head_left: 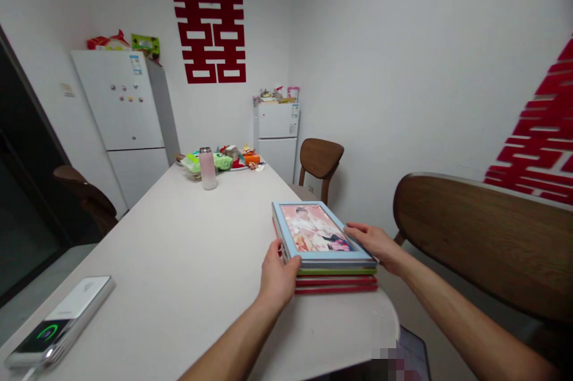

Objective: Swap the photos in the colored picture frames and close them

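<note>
A stack of books [333, 276] lies near the right edge of the white table [179, 249]. The top book [316, 232] has a light blue border and a pink picture; green and red covers show beneath it. My left hand [278, 273] grips the stack's near left corner, thumb on top of the blue cover. My right hand [373, 243] holds the stack's right side, fingers curled over the top book's edge.
A phone on a power bank [62, 321] lies at the table's near left. A pink bottle [208, 168] and snacks [224, 160] stand at the far end. Wooden chairs [483, 237] [319, 163] stand to the right, another chair [87, 196] to the left. Two white fridges [129, 118] [277, 133] line the back wall.
</note>
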Demonstrator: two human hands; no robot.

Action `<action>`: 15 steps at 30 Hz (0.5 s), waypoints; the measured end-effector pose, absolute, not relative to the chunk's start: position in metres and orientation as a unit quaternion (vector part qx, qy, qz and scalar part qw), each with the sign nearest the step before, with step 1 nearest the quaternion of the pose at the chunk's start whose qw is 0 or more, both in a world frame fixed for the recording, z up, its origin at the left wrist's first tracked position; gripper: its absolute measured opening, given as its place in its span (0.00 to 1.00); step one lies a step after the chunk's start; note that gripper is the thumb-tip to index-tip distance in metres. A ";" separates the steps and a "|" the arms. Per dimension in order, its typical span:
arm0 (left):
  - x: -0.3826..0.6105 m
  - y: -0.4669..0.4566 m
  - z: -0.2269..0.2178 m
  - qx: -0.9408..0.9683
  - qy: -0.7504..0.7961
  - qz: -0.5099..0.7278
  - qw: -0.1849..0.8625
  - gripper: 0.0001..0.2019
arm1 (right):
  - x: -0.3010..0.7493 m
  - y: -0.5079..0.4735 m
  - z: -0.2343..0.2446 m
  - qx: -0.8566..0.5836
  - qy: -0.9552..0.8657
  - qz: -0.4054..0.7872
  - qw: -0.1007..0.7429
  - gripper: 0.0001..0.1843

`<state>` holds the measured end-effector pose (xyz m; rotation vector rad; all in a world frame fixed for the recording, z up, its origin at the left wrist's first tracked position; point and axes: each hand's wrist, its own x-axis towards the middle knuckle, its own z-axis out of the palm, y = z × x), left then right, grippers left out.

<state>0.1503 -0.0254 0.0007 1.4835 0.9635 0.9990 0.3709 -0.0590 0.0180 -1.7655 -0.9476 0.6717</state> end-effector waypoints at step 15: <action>0.056 0.031 -0.018 0.614 0.462 0.438 0.466 0.27 | 0.243 -0.009 0.014 -0.649 -0.442 0.393 0.480 0.15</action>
